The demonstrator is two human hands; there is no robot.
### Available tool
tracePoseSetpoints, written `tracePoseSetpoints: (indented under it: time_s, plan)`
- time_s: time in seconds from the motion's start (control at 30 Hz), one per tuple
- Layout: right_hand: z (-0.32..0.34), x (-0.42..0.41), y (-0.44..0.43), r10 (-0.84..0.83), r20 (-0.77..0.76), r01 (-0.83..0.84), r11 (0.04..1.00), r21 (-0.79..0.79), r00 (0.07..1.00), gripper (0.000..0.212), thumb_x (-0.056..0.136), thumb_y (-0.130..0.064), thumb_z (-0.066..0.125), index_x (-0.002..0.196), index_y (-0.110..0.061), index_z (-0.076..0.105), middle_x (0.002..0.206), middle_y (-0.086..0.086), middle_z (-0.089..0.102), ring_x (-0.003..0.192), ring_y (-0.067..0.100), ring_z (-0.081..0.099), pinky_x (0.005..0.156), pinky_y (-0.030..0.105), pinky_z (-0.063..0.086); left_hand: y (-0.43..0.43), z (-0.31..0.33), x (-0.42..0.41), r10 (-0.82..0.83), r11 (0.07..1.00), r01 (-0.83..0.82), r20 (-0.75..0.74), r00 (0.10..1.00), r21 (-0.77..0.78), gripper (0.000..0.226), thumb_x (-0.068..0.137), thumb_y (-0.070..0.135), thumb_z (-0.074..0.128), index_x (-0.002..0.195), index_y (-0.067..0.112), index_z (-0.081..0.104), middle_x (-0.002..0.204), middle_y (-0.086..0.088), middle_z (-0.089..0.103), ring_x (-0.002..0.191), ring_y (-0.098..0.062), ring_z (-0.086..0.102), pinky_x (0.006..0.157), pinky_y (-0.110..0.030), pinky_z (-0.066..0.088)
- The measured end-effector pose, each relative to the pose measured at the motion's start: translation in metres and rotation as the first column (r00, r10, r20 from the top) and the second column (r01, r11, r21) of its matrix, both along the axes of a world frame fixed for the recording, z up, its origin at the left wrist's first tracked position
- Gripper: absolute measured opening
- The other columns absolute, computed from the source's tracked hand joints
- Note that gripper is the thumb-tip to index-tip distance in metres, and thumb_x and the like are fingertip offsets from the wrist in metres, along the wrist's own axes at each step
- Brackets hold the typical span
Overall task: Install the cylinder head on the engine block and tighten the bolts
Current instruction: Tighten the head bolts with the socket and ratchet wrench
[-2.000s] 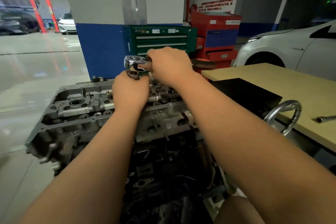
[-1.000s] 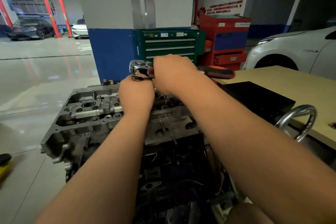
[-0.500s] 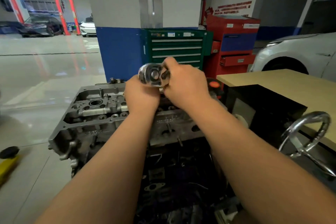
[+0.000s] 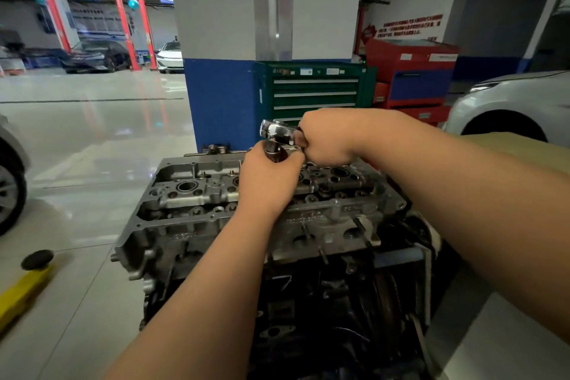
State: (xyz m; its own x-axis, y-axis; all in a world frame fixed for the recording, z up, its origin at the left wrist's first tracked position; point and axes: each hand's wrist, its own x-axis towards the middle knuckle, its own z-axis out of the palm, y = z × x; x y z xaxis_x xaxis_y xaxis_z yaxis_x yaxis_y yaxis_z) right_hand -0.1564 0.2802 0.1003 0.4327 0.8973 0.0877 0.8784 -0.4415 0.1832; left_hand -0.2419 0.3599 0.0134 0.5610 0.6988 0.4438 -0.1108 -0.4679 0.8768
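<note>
Already seated on the engine block, the rigid, heavy cylinder head needs firm torque: right hand clenches the ratchet wrench near its head, left hand grips the socket extension.
</note>
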Motion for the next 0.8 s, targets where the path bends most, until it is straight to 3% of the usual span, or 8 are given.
tracePoseSetpoints:
  time_s: [0.13,0.23,0.4,0.53,0.67,0.8]
  plan:
    - [0.008,-0.005,0.004,0.005,0.153,0.006,0.998,-0.069,0.988,0.021,0.084,-0.017,0.047,0.064,-0.012,0.053,0.06,0.004,0.052,0.051,0.018,0.045,0.048,0.03,0.035,0.0,0.003,-0.003,-0.058,0.997,0.057,-0.014,0.998,-0.047,0.01,0.076,0.024,0.061,0.07,0.022,0.053,0.052,0.019,0.054,0.047,0.004,0.046,0.043,-0.013,0.031]
    - [0.006,-0.007,0.005,0.007,0.243,0.007,0.998,-0.055,0.97,0.023,0.084,-0.014,0.049,0.062,-0.014,0.051,0.058,0.002,0.05,0.049,0.016,0.044,0.045,0.028,0.031,-0.001,0.006,-0.006,-0.107,0.973,0.111,0.029,0.994,-0.203,0.009,0.075,0.034,0.058,0.081,0.027,0.058,0.067,0.015,0.058,0.06,-0.003,0.05,0.057,-0.027,0.035]
    - [0.015,0.008,0.009,0.062,0.245,-0.059,0.998,-0.02,0.968,0.019,0.087,-0.014,0.052,0.069,-0.021,0.049,0.067,0.0,0.053,0.056,0.016,0.049,0.047,0.029,0.035,0.0,0.012,-0.007,-0.221,0.919,0.227,0.056,0.974,-0.324,0.061,0.057,0.076,0.045,0.087,0.025,0.065,0.077,-0.009,0.06,0.071,-0.03,0.052,0.074,-0.044,0.041]
    - [0.015,0.013,0.02,0.135,0.25,-0.135,0.991,-0.017,0.959,0.023,0.088,-0.015,0.051,0.068,-0.024,0.044,0.069,-0.002,0.051,0.058,0.016,0.049,0.05,0.03,0.038,0.009,0.01,-0.003,-0.271,0.846,0.314,0.16,0.949,-0.43,0.068,0.056,0.089,0.036,0.083,0.035,0.067,0.055,0.007,0.045,0.047,-0.01,0.037,0.053,-0.029,0.03]
    - [0.016,0.011,0.021,0.154,0.291,-0.138,0.988,-0.074,0.944,0.022,0.087,-0.013,0.05,0.069,-0.025,0.043,0.069,-0.003,0.05,0.059,0.015,0.048,0.047,0.028,0.034,0.015,0.014,-0.006,-0.388,0.74,0.43,0.195,0.901,-0.516,0.078,0.061,0.086,0.034,0.092,0.021,0.064,0.053,0.007,0.043,0.044,-0.009,0.034,0.043,-0.023,0.028]
    - [0.013,0.012,0.018,0.137,0.319,-0.117,0.99,-0.083,0.938,0.022,0.087,-0.013,0.049,0.068,-0.023,0.044,0.066,-0.003,0.05,0.054,0.014,0.046,0.044,0.027,0.031,0.017,0.02,-0.006,-0.405,0.74,0.432,0.17,0.898,-0.516,0.041,0.078,0.059,0.045,0.084,0.02,0.058,0.065,0.0,0.047,0.049,-0.013,0.035,0.046,-0.025,0.028]
